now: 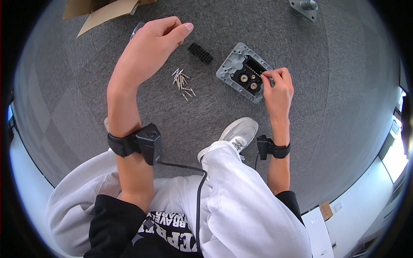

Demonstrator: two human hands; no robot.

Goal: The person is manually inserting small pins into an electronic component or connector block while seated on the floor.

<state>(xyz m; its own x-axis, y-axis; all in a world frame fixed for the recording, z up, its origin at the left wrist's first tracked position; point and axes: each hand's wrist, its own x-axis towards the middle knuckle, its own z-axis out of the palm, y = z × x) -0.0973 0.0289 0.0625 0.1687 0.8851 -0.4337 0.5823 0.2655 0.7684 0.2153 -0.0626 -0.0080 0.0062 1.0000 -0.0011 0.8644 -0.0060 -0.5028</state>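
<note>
The person sits on a grey carpet floor (301, 142), and the step in hand looks like fitting small metal pins into a connector. The right hand (278, 88) rests on the near edge of a grey plate (229, 68) that carries a black insert (246, 77) with two round sockets and a row of small holes. Its thumb and forefinger are pinched together at that row of holes; whether a pin sits between the fingertips is too small to tell. The left hand (150, 43) is raised above the floor, fingers loosely curled, thumb and forefinger closed as if on something thin, though what it holds cannot be made out.

A loose pile of pins (182, 82) lies on the carpet between the two hands, near the left one. A small black block (200, 53) with rows of holes lies just beyond the pile, apart from the plate.

As a judgement, the next move calls for a fine, steady pinch and a straight push into one hole, with the plate kept from sliding.

There is open carpet around the plate on its far and right sides. A white shoe (239, 131) sits close on the near side, and cardboard (103, 12) and a grey metal part (304, 8) lie well apart at the far edge.
</note>
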